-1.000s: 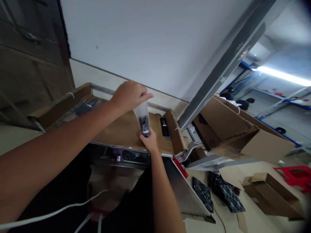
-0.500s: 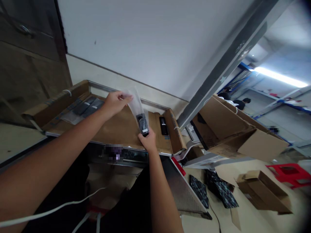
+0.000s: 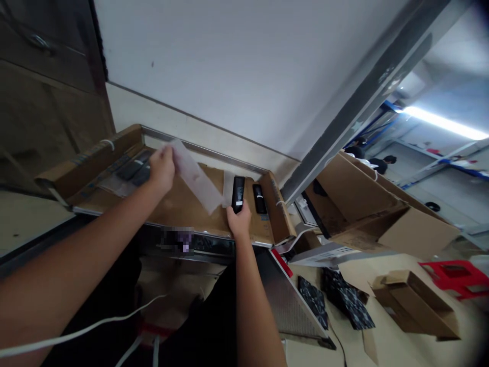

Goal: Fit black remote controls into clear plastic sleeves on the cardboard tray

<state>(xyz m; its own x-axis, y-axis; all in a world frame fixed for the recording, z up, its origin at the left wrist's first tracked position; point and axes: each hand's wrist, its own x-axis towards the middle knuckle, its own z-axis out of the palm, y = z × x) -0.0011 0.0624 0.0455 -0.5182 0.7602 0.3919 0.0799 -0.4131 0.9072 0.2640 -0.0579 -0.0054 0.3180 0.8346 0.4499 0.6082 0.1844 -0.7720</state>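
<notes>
My left hand [image 3: 162, 169] is closed around one end of a frosted plastic sleeve [image 3: 196, 178], which slants down to the right and looks flat. In my right hand [image 3: 239, 220] is a long black device [image 3: 238, 192] with a small white label, gripped at its lower end and out of the sleeve. What kind of device it is, I cannot tell. Another strip of pale plastic [image 3: 228, 187] shows just left of it. A second black device [image 3: 260, 198] lies to the right on the cardboard-lined tray [image 3: 206, 224]. Bagged dark items [image 3: 132, 165] lie at the tray's left, partly behind my left hand.
Cardboard walls edge the tray at left and right. To the right stands a large open carton [image 3: 359, 199]. On the floor are a smaller carton [image 3: 416, 303], a red stool [image 3: 458, 278] and dark patterned bags [image 3: 347, 298]. People work in the background.
The black device has come out of the plastic sleeve. My left hand has moved left with the sleeve, while my right hand has shifted slightly right, holding the device.
</notes>
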